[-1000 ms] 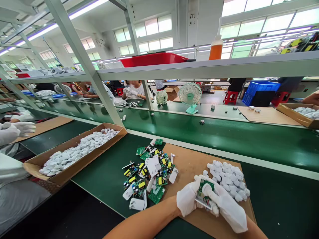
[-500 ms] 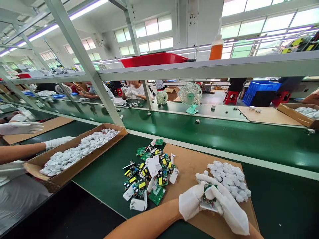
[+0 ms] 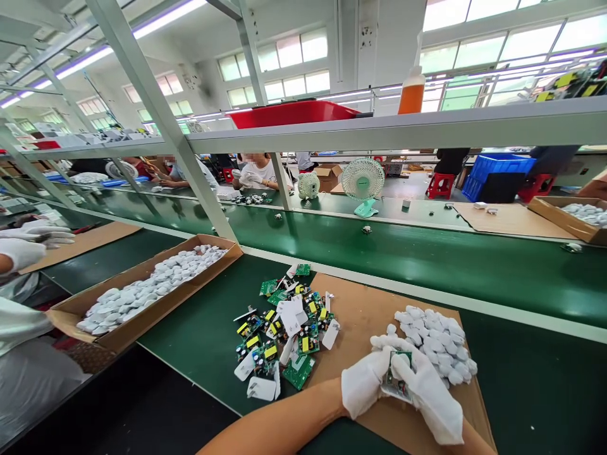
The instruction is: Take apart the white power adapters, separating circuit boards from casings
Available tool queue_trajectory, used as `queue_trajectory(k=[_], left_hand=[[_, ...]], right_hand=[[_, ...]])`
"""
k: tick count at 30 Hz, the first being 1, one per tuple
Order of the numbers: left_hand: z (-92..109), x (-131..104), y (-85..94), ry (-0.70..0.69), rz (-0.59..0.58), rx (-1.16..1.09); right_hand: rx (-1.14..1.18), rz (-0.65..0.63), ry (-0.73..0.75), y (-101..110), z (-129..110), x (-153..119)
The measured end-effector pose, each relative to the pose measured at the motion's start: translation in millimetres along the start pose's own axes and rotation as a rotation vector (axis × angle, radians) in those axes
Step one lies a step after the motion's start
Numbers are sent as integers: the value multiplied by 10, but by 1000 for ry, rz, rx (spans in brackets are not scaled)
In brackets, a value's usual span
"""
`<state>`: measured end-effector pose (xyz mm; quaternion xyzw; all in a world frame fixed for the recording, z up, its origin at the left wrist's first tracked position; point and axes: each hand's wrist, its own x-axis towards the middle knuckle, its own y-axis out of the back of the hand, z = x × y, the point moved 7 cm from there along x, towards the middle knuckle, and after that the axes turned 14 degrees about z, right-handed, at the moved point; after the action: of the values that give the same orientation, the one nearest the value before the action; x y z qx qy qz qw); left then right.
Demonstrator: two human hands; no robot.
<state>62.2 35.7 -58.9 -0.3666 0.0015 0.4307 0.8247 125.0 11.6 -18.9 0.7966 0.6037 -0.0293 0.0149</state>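
In white gloves, my left hand [image 3: 364, 384] and my right hand [image 3: 432, 393] are both closed round a small green circuit board [image 3: 394, 387] with a pale edge at its lower side. My right thumb lies across the board's face; the gloves hide much of it. Just beyond my right hand is a heap of small white rounded pieces [image 3: 434, 344] on a cardboard sheet [image 3: 353, 316]. To the left of my hands lies a pile of circuit boards [image 3: 270, 335] with yellow parts, mixed with white plug casings [image 3: 260, 388].
A long cardboard box [image 3: 190, 287] of white pieces stands at left, beside a co-worker's gloved hands [image 3: 33, 243]. Past the bench runs a green conveyor belt [image 3: 427, 265] carrying small parts. A shelf [image 3: 379, 129] crosses above, with a red tray [image 3: 294, 114] on it.
My right hand has shifted slightly left round the circuit board. Parts on the belt have moved left. The co-worker's hand has drawn back from the box of white pieces.
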Motion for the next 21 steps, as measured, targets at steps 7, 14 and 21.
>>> queue_trajectory(k=[7,14,21], left_hand=[[91,-93,20,62,45,-2],[199,-139,-27,69,47,-55],[164,-146,-48,36,-18,-8]], right_hand=[[5,-9,71,-11,-63,13],[-16,-18,115,-6,-8,84],[-45,7,120,85,8,146]])
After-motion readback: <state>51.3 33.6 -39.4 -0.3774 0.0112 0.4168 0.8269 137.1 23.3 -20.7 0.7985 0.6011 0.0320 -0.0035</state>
